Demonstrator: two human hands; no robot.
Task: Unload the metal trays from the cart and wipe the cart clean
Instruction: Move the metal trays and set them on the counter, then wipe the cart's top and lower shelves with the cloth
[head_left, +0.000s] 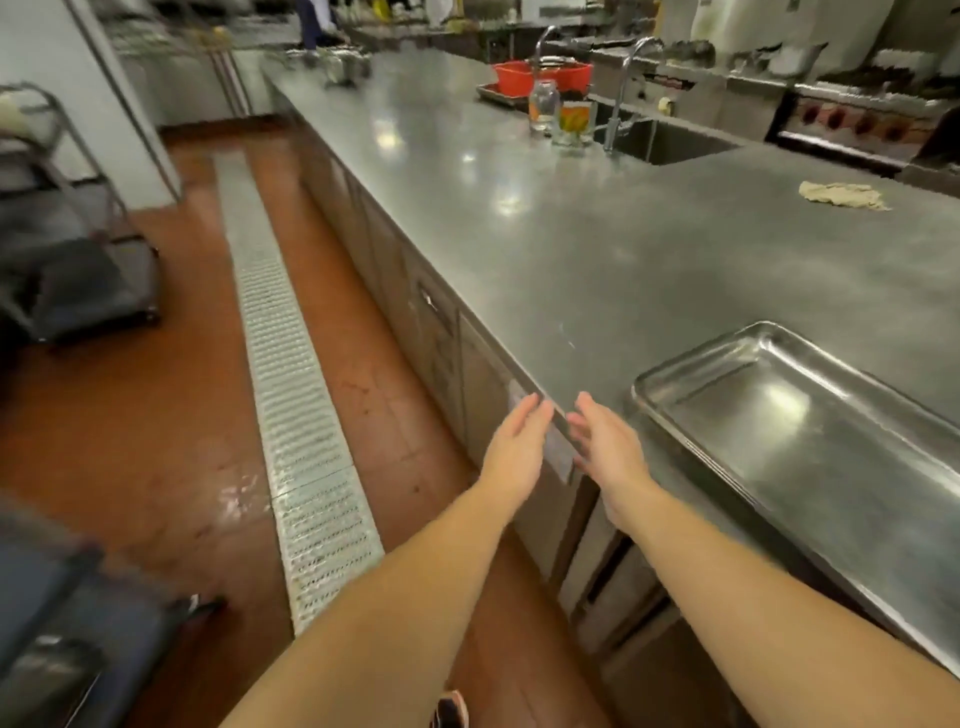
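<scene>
A stack of shiny metal trays lies on the steel counter at the right, close to its front edge. Both my hands are held out empty with straight fingers, palms facing each other. My left hand hovers over the counter's edge, just off it. My right hand is above the counter, left of the trays and apart from them. A crumpled beige cloth lies on the counter at the far right. Part of a dark cart shows blurred at the bottom left.
A second cart or rack stands at the left wall. A metal floor drain grate runs along the red floor. A sink with faucet, a glass jar, a cup and a red tub sit further back. A person stands far off.
</scene>
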